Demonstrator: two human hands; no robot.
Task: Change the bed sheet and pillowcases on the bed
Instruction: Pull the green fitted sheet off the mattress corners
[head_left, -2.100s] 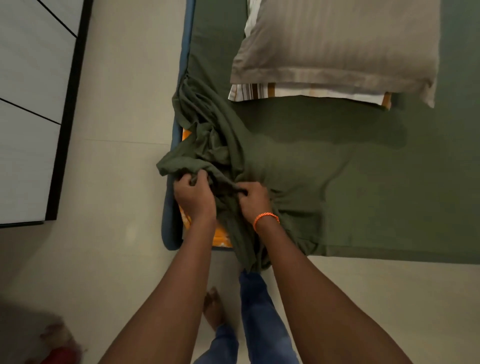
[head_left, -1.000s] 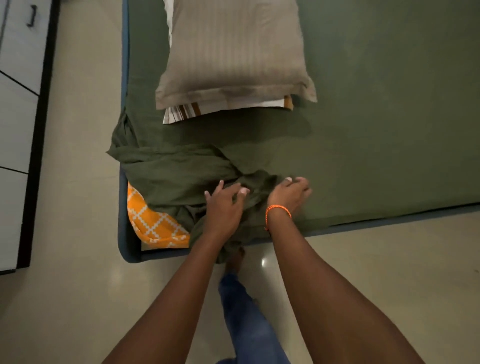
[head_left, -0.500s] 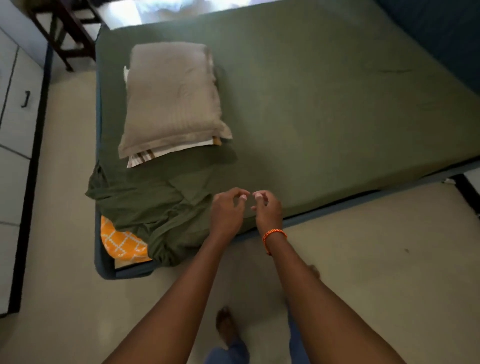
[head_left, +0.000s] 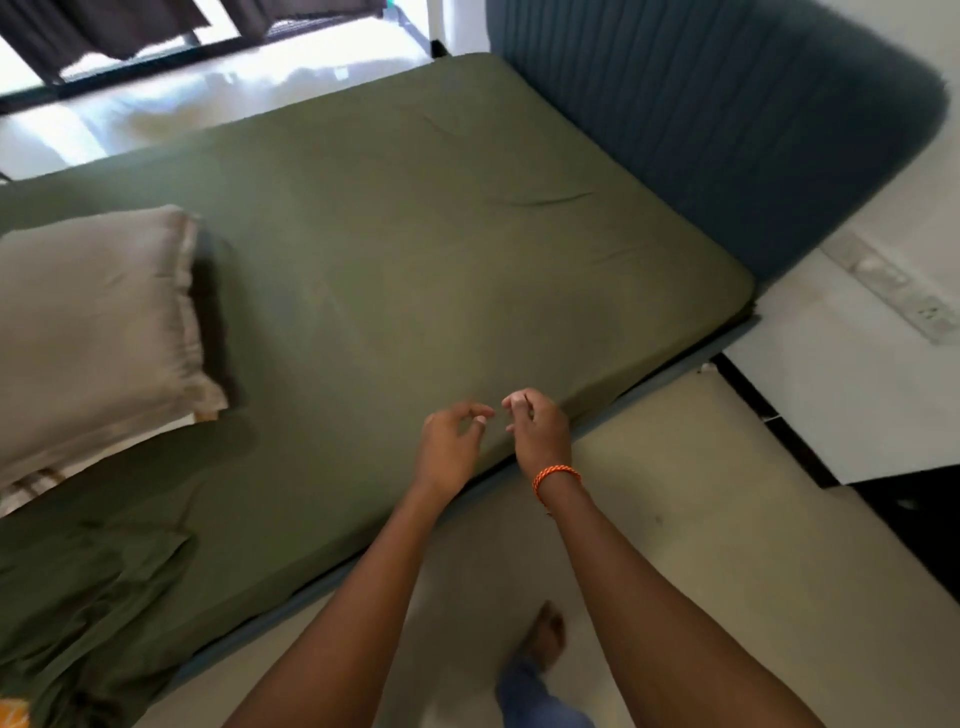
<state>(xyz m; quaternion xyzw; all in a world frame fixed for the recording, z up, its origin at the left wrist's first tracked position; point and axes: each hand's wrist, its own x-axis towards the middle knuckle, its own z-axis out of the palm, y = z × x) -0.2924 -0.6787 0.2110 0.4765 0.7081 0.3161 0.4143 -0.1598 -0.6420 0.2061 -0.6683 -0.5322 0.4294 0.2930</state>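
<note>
Both hands hovering over near edge of bed, holding nothing. Left hand (head_left: 451, 451) with fingers loosely curled, thumb and fingertips apart; right hand (head_left: 540, 434), orange braided band (head_left: 555, 474) at wrist, likewise loosely curled, gripping nothing. Olive-green fabric bed sheet (head_left: 415, 270) lying flat across mattress, bunching into loose folds at lower left corner. Grey striped pillow (head_left: 93, 332) sitting on sheet at left, stacked on second pillow with striped edge showing. Dark blue ribbed padded headboard (head_left: 727, 130) standing at far right end of bed.

The pillow (head_left: 98, 332) is cut off left, perhaps hiding another.
</note>
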